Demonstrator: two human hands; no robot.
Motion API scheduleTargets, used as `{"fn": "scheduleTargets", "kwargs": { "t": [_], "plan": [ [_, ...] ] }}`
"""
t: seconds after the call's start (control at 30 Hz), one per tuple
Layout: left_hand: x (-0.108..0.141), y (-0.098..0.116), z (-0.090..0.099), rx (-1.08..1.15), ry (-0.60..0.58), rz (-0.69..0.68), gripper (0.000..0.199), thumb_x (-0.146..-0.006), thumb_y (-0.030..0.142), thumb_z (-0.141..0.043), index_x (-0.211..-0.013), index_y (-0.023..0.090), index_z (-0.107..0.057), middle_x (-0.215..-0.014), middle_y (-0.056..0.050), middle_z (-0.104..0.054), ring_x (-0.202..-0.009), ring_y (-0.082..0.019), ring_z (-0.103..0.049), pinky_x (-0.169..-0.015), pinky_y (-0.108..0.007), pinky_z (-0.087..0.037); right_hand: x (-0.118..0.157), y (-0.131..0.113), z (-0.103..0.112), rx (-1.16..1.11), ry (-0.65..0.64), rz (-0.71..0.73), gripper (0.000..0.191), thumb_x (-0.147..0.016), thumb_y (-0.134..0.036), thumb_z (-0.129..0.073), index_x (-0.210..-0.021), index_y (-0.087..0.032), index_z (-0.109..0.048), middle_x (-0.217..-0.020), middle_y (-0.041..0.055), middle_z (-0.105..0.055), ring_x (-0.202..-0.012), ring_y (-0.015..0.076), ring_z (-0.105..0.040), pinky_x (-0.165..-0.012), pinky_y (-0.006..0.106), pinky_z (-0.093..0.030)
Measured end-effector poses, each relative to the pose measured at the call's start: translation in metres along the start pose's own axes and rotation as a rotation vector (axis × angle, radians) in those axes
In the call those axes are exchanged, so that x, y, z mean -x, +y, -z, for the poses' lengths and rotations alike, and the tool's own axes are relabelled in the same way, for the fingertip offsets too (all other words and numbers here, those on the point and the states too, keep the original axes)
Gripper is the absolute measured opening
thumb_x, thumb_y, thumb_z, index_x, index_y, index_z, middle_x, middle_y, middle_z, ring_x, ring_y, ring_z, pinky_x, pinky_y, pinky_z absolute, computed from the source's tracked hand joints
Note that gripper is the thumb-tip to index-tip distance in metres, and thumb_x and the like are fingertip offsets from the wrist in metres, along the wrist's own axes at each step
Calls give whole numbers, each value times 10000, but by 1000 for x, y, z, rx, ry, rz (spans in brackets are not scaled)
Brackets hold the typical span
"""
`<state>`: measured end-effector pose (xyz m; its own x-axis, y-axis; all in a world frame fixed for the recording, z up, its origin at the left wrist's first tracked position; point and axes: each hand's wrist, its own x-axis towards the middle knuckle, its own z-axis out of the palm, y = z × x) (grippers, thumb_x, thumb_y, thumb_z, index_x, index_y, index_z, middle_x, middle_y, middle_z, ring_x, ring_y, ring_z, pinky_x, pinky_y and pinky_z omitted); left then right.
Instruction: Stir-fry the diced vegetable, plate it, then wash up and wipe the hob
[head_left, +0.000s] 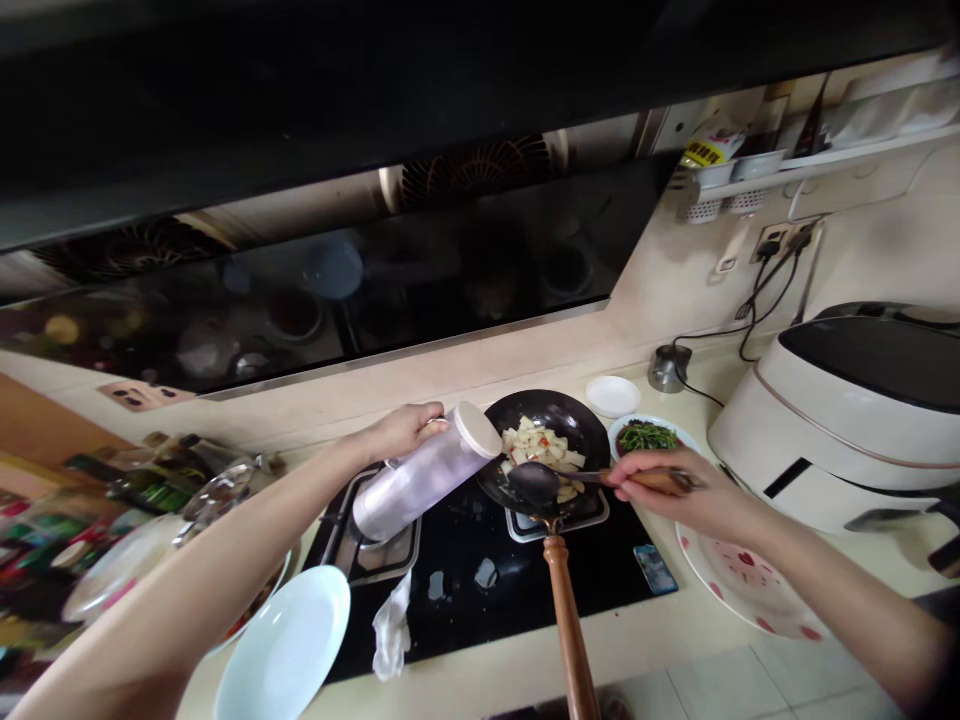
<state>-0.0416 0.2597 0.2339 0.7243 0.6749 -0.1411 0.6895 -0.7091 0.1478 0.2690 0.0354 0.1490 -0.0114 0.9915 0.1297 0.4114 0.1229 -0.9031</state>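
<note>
My left hand (409, 428) is closed around the handle of a silvery-lilac thermos jug (420, 480) with a pale lid. The jug is tilted, its lid end at the left rim of a black wok (570, 408). Any liquid at its mouth cannot be made out. In the wok lie pale sliced vegetable pieces (536, 442) with bits of red. My right hand (667, 485) grips the wooden handle of a ladle (534, 484), whose dark head rests in the wok among the pieces. The wok's long wooden handle (568, 620) points toward me, held by neither hand.
The wok stands on a black gas hob (465, 600) under a dark range hood (337, 290). A pale blue plate (289, 640) and a crumpled tissue (391, 630) lie left. At right are greens on a plate (649, 436), a patterned plate (739, 590) and a white air fryer (840, 430).
</note>
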Motion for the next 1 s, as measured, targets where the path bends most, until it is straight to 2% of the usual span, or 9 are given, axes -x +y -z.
{"fn": "scheduleTargets", "kwargs": {
  "t": [0.1,0.17,0.23,0.3,0.4,0.53,0.6,0.83,1.0],
  "plan": [
    [2,3,2,2,-19,-42,310,-866,487,-350,-744,217,-440,-698,8,-537,-677,-164,-531,-628,-257,-380,11,-25,32,166,-129,48,209,-807,-373,-581,-866,-245,-736,-874,50,-708,-795,198,-663,-706,279,-536],
    [1,6,2,18,-44,-77,304,-861,475,-374,-717,215,-436,-655,20,-506,-640,-150,-503,-599,-246,-361,15,-40,45,256,-214,101,198,-804,-347,-572,-843,-265,-747,-874,56,-700,-776,203,-652,-672,280,-530],
    [-1,11,2,43,-71,-103,298,-858,466,-390,-708,213,-438,-631,27,-486,-617,-140,-479,-578,-239,-344,14,-45,46,316,-241,133,192,-806,-318,-559,-821,-270,-744,-842,50,-690,-714,189,-634,-619,272,-513],
    [-4,16,0,61,-89,-124,293,-859,458,-397,-707,211,-441,-627,27,-480,-610,-136,-468,-568,-235,-336,10,-40,41,359,-223,152,203,-822,-302,-533,-810,-266,-732,-822,35,-684,-675,170,-621,-590,260,-495],
    [-13,22,-4,52,-86,-141,294,-863,458,-391,-716,209,-445,-646,21,-493,-627,-141,-479,-571,-238,-340,7,-19,34,341,-55,151,213,-837,-341,-525,-843,-250,-717,-868,31,-699,-736,177,-642,-653,274,-510],
    [-36,28,-8,10,-56,-151,311,-867,481,-381,-744,208,-466,-688,5,-528,-658,-157,-510,-591,-251,-359,12,5,34,213,366,8,261,-762,-455,-615,-852,-226,-703,-891,42,-726,-792,210,-673,-733,311,-534],
    [-51,33,-9,0,-40,-157,320,-868,487,-378,-758,207,-487,-716,-4,-553,-677,-164,-524,-599,-254,-367,17,8,34,173,498,-64,290,-732,-484,-636,-854,-228,-697,-861,38,-732,-781,224,-683,-708,318,-545],
    [-101,58,1,-39,-8,-96,297,-873,430,-390,-819,190,-556,-736,-30,-610,-685,-181,-565,-594,-258,-398,29,7,17,131,608,-46,282,-766,-490,-625,-868,-237,-695,-846,37,-735,-763,220,-690,-704,303,-544],
    [-117,56,6,-63,27,38,330,-894,413,-359,-907,160,-571,-744,-57,-636,-619,-174,-583,-565,-251,-412,35,19,7,57,611,-43,301,-794,-491,-603,-902,-222,-681,-825,38,-724,-760,211,-682,-637,284,-539]
  ]
}}
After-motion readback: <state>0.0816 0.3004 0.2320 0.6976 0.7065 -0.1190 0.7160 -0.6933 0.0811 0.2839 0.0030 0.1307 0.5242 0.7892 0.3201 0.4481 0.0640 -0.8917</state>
